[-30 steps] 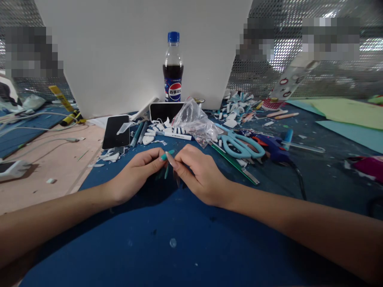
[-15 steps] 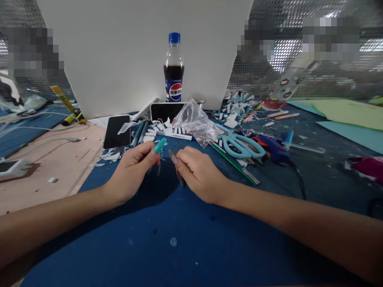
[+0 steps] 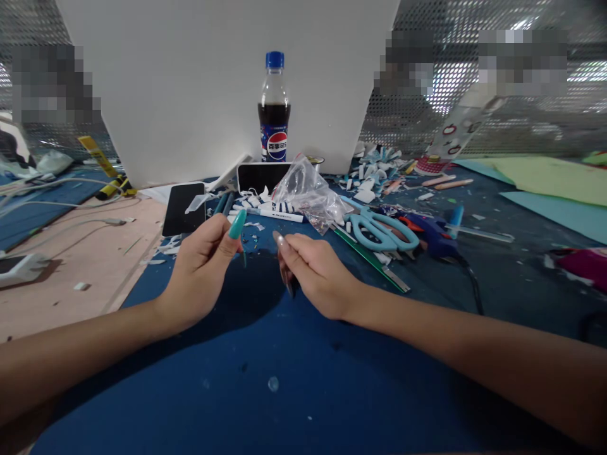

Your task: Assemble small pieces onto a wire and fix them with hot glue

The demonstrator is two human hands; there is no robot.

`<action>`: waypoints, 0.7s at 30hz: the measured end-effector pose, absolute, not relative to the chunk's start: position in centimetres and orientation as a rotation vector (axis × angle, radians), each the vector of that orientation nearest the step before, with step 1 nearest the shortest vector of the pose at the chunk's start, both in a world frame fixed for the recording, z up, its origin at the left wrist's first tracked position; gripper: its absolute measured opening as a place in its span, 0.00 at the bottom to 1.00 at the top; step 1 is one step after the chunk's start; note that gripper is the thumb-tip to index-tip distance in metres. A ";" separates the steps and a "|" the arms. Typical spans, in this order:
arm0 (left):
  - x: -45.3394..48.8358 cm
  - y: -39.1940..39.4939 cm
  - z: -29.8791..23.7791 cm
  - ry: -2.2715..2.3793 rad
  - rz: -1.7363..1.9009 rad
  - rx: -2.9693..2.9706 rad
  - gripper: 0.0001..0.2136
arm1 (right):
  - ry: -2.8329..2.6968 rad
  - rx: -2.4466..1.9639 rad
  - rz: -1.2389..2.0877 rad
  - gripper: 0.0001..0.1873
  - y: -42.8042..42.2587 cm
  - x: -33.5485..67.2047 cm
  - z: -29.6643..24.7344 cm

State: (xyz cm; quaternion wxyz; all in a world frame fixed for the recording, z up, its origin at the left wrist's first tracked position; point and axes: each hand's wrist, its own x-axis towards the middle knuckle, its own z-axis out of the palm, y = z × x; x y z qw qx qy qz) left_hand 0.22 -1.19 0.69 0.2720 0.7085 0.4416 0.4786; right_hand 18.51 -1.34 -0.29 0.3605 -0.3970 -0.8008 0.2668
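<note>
My left hand (image 3: 202,272) hovers above the blue table mat (image 3: 265,354), its fingers curled in and the thumb with a long teal nail pressed over them. Facing it across a small gap is my right hand (image 3: 320,272), also closed, with long brownish, shiny nails. Whatever either hand may hold is hidden behind the fingers. Just beyond them lie a white marker pen (image 3: 281,216), white scraps (image 3: 253,201) and a crumpled clear plastic bag (image 3: 310,193). Light-blue scissors (image 3: 374,224) and a green metal ruler (image 3: 370,258) rest to the right of my right hand.
A cola bottle (image 3: 274,114) stands behind a propped phone (image 3: 263,175), against a white board (image 3: 190,82). Another phone (image 3: 183,208) lies left. On the right are a blue glue gun (image 3: 434,237), paper scraps (image 3: 377,167) and coloured sheets (image 3: 554,180). Cables (image 3: 61,202) cross the left side.
My left hand has shifted left and its thumb has tilted more upright. The gap between the hands is wider. My right thumb has straightened somewhat.
</note>
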 end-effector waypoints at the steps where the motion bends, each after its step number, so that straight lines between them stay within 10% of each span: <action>1: 0.2 -1.2 0.7 1.193 1.294 1.919 0.13 | -2.001 -1.011 0.785 0.22 -1.2 18.5 -0.4; 21: 0.0 -1.0 0.1 1.275 1.391 2.024 0.13 | -1.443 -1.063 1.255 0.22 -0.2 18.2 -0.3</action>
